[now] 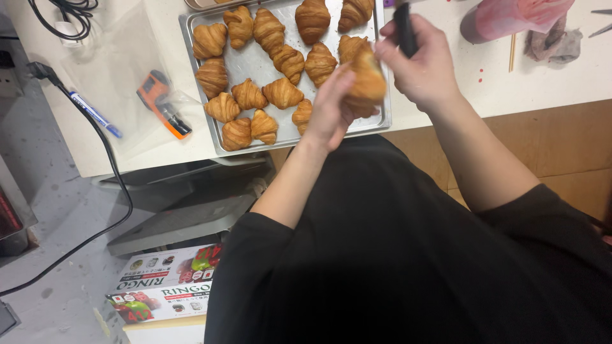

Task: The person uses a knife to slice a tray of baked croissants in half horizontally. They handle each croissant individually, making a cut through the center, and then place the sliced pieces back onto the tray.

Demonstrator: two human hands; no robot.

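printed cardboard box below, left hand gripping croissant

Looking like a bakery or pastry kitchen's work area. Metal baking tray sitting on a white surface, carrying rows of golden croissants. Right of the tray, a pink-filled piping bag lying beside a crumpled cloth. Left of the tray, an orange probe thermometer and a blue marker resting. Below the tray, cardboard fruit boxes standing on a grey concrete floor.
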